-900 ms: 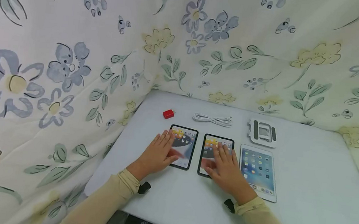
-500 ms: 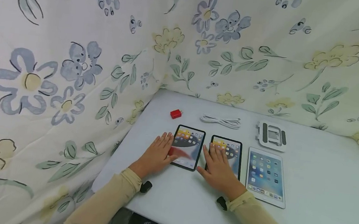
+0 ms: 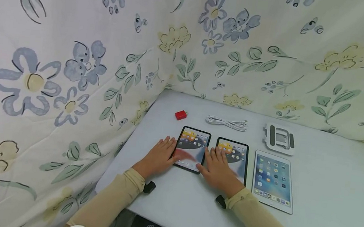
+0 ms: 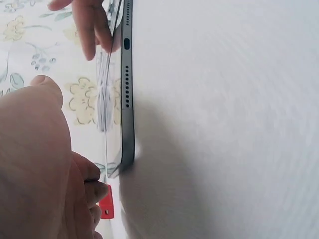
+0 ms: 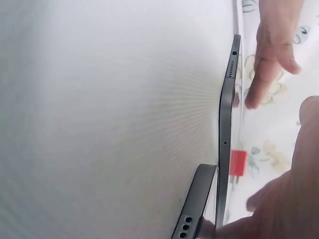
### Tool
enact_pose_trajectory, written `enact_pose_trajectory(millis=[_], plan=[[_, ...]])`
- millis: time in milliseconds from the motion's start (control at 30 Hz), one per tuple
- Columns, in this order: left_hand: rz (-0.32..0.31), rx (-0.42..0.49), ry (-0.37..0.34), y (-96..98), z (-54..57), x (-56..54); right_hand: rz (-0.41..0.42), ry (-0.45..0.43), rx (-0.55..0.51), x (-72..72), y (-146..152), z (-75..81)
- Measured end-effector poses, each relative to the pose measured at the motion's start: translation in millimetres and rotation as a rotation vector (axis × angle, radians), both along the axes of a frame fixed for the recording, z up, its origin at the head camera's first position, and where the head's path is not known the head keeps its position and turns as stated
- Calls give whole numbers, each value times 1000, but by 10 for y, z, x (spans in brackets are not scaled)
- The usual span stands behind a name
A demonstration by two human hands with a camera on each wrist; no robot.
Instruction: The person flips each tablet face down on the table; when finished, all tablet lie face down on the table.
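- Left hand (image 3: 157,157): fingers straight and close together at the left edge of the left black-bordered tablet (image 3: 192,149), thumb off to the side at its lower-left. Holding nothing.
- Right hand (image 3: 220,171): fingers long, thumb wide, over the left side of the middle black-bordered tablet (image 3: 237,154); thumb tip by the left tablet's lower right. No grip; pressing or just resting, I can't tell.
- Looks like the two tablets are being lined up. Done: both face up, lit, side by side. Left: slim gap at the upper ends, edges not quite parallel, if a neat row is wanted.
- No hand on the rest: white tablet with home button (image 3: 273,180) at the right end of the row; behind, red wall charger (image 3: 180,115), bundled white cable (image 3: 227,123), folded tablet stand (image 3: 279,139). All on the white table (image 3: 175,209).
- Head view has the whole layout and screens; the right hand hides the lower gap.
- Left wrist gives the left tablet's charging port (image 4: 126,44) and bottom edge.
- Right wrist shows one tablet's corner right by the other's long side; contact unclear.
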State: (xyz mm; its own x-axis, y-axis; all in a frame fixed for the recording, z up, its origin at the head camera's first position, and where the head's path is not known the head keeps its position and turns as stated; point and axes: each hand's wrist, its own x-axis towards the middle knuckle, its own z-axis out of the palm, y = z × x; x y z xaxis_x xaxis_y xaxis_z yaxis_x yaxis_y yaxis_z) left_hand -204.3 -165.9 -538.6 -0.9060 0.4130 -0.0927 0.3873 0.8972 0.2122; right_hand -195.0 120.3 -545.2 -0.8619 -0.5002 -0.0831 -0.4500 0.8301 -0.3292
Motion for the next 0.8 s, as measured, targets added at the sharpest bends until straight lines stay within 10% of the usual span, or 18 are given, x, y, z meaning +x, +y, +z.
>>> enact_pose_trajectory(millis=[800], plan=[[-29,-74,-34,50,34,-43,-45,-213,-49,-47,-179,133]])
